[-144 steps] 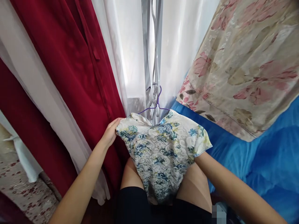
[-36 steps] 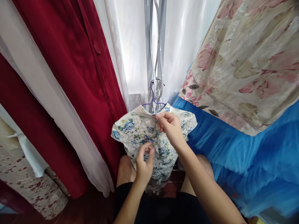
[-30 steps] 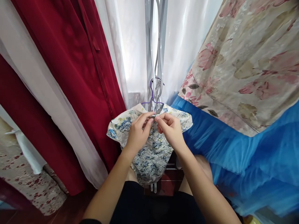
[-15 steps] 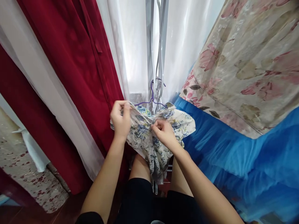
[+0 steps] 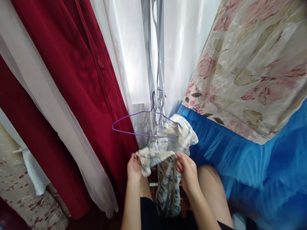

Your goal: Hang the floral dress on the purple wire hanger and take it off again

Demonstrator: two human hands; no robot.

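A white garment with a blue and green floral print [image 5: 165, 143] hangs half off a purple wire hanger [image 5: 124, 131]. Its right shoulder still sits over the hanger's right arm, while the hanger's left arm is bare. My left hand [image 5: 134, 167] pinches the garment's loose left part below the hanger. The fingers of my right hand [image 5: 185, 167] are closed on the fabric near the middle. The lower part of the garment droops between my knees. The hanger's hook is up among grey and clear hanging strips [image 5: 159, 76].
Red curtains [image 5: 79, 105] and a sheer white curtain [image 5: 55, 102] hang on the left. White cloth [image 5: 131, 54] is behind the hanger. To the right hang a beige floral cloth [image 5: 254, 76] and a blue gathered fabric [image 5: 242, 172].
The garment's left side has come off the hanger, baring its left arm. Both hands have moved down with the fabric, my left hand also to the right.
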